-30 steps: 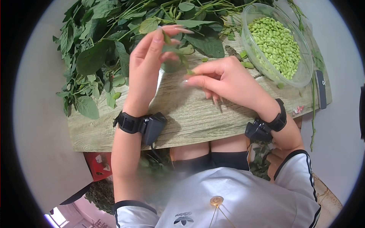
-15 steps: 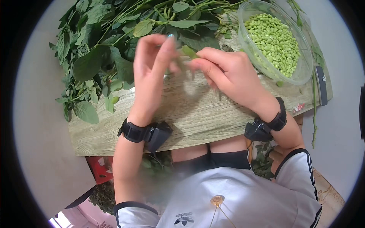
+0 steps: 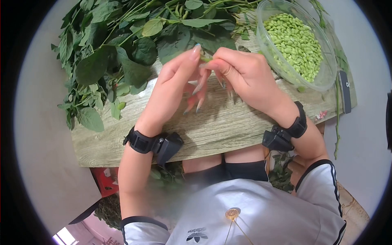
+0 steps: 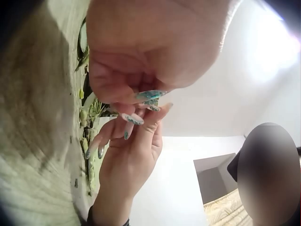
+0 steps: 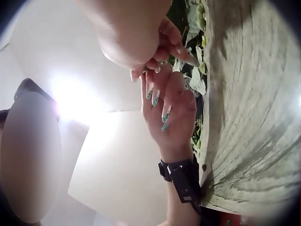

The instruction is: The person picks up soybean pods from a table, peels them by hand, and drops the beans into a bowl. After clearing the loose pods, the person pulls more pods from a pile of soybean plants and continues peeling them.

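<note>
Thumb and forefinger of the right hand (image 3: pixel 251 77) pinch one end of a small green pod (image 3: pixel 207 59); the left hand (image 3: pixel 175 79) pinches its other end, so the pod sits between both hands, above a wood-grained table (image 3: pixel 220 130). I see other fingers fanned out below, their long nails (image 4: pixel 150 95) dotted with teal. Compared with half a second ago, the left hand has moved in closer to the right. A black camera unit (image 3: pixel 169 148) is strapped to each wrist; the print on it is too small for me to read. Past the hands lies a heap of leafy stems (image 3: pixel 118 49). To the right, a clear plastic bowl (image 3: pixel 330 77) holds loose green beans (image 3: pixel 294 45), near a black device (image 3: pixel 344 94) with a white mark I cannot make out. Closest to me, a white shirt (image 3: pixel 261 212) reads "adidas", upside down, beside a trefoil logo (image 3: pixel 198 237).
</note>
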### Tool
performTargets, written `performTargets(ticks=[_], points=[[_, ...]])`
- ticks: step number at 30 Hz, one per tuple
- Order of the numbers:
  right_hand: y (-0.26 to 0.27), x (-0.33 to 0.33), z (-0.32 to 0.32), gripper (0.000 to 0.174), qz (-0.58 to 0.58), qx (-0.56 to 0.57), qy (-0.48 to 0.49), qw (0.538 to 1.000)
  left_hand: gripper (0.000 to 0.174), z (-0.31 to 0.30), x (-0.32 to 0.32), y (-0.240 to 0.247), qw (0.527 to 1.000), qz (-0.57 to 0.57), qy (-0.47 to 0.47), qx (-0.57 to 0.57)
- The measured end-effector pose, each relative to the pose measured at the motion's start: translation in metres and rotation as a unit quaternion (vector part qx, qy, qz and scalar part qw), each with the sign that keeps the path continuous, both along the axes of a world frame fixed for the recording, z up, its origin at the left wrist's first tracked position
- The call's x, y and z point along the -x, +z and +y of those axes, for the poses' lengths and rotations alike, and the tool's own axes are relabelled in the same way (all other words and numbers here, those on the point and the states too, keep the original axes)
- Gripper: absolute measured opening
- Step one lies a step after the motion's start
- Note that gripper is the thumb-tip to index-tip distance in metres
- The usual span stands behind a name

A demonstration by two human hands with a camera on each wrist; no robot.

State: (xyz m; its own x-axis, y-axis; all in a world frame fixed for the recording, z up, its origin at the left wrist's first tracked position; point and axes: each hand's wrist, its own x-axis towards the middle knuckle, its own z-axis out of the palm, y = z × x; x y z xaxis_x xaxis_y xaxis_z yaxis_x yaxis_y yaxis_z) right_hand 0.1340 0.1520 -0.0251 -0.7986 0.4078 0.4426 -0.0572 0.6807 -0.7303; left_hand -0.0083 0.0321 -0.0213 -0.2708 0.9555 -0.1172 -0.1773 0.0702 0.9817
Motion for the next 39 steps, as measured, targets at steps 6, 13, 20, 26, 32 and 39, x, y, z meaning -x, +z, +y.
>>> performTargets(ticks=[6,13,20,26,32,39], points=[[-0.001,0.001,-0.003,0.023,-0.008,0.226,0.045,0.973,0.04,0.0,-0.002,-0.009,0.999,-0.023,-0.021,-0.035],[-0.001,0.001,-0.006,0.027,-0.024,0.362,0.079,0.928,0.035,0.001,-0.007,-0.006,0.998,0.026,0.004,-0.051],[-0.003,0.006,-0.003,0.022,0.026,-0.016,-0.057,0.998,0.036,0.002,-0.004,-0.005,0.998,-0.001,0.036,-0.054],[-0.01,0.006,0.001,0.018,0.088,-0.145,-0.059,0.984,0.041,0.0,-0.004,-0.007,0.994,-0.094,-0.024,-0.043],[-0.007,0.003,0.001,0.009,0.062,-0.169,-0.033,0.983,0.047,0.0,-0.001,-0.006,0.989,-0.124,-0.062,-0.058],[-0.005,0.002,-0.006,0.019,0.037,0.116,0.02,0.992,0.049,-0.002,-0.008,-0.008,0.996,-0.041,-0.031,-0.067]])
